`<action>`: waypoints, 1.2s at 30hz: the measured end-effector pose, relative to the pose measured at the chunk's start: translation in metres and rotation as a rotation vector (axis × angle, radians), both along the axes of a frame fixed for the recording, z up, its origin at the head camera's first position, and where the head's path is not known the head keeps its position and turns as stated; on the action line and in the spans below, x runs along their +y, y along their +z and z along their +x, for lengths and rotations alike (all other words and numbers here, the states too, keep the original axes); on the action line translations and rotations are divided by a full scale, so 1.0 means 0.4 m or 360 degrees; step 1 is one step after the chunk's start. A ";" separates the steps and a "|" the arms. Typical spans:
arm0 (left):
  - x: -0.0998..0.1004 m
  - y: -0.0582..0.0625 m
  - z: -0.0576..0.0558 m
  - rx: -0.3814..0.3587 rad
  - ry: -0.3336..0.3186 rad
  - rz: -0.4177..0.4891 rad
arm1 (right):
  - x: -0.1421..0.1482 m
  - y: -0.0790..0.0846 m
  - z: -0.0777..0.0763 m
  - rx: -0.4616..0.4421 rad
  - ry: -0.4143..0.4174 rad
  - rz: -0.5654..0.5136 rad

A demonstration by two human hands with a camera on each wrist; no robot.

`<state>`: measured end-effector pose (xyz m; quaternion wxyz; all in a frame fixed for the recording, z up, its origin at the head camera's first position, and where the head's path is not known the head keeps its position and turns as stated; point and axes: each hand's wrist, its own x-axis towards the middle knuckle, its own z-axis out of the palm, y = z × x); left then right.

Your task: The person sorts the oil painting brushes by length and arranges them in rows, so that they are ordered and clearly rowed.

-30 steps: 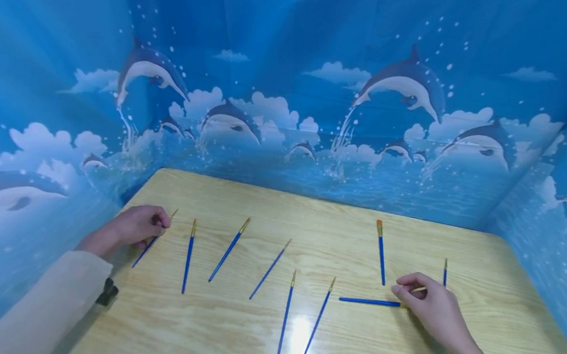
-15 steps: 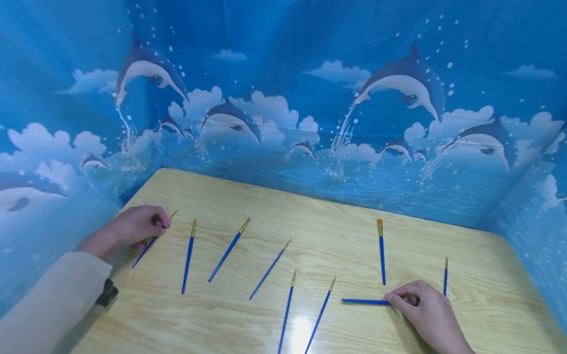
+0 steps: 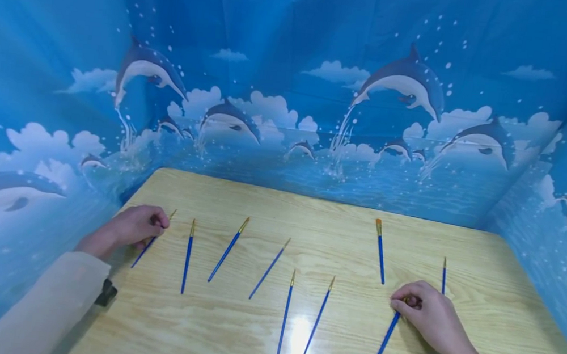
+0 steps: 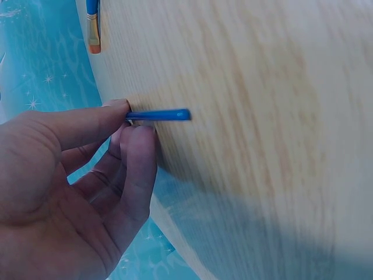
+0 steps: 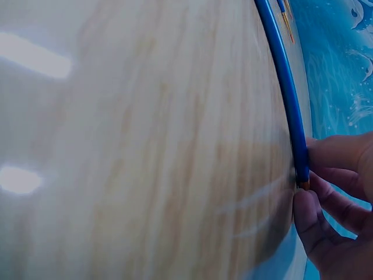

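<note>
Left hand [image 3: 137,225]: pinching leftmost paintbrush [image 3: 141,254] | right hand [image 3: 429,313]: pinching slanted paintbrush [image 3: 388,336] by its far end | long axis: running nearward and leftward from right-hand grip

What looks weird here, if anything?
Nothing looks spilled or broken. The brush in the right hand looks bent in the right wrist view, but the table edge curves there too, and the head view shows it straight. So it's probably just the camera.

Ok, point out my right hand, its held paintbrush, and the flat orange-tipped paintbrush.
Right hand [image 3: 426,311]: head view, its back.
Held paintbrush [image 3: 388,335]: head view, blue handle.
Flat orange-tipped paintbrush [image 3: 381,255]: head view, blue handle.
</note>
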<state>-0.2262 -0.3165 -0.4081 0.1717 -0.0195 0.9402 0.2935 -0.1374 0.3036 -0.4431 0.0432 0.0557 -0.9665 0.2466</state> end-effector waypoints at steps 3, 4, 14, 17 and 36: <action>0.000 0.000 0.002 0.0008 -0.0007 0.0005 | 0.005 -0.004 0.002 0.0036 0.0015 -0.0010; -0.001 0.000 0.003 0.0010 -0.0009 0.0010 | 0.007 -0.005 0.002 0.0043 0.0022 -0.0017; -0.002 0.002 0.007 0.0025 -0.0035 0.0031 | 0.033 -0.007 0.009 0.0028 0.0016 -0.0030; -0.002 -0.002 0.007 0.0018 -0.0033 0.0032 | 0.041 -0.006 0.011 0.0004 0.0005 -0.0023; -0.006 -0.007 0.003 0.0022 -0.0025 0.0024 | 0.096 0.006 0.043 -0.0222 -0.0131 0.0005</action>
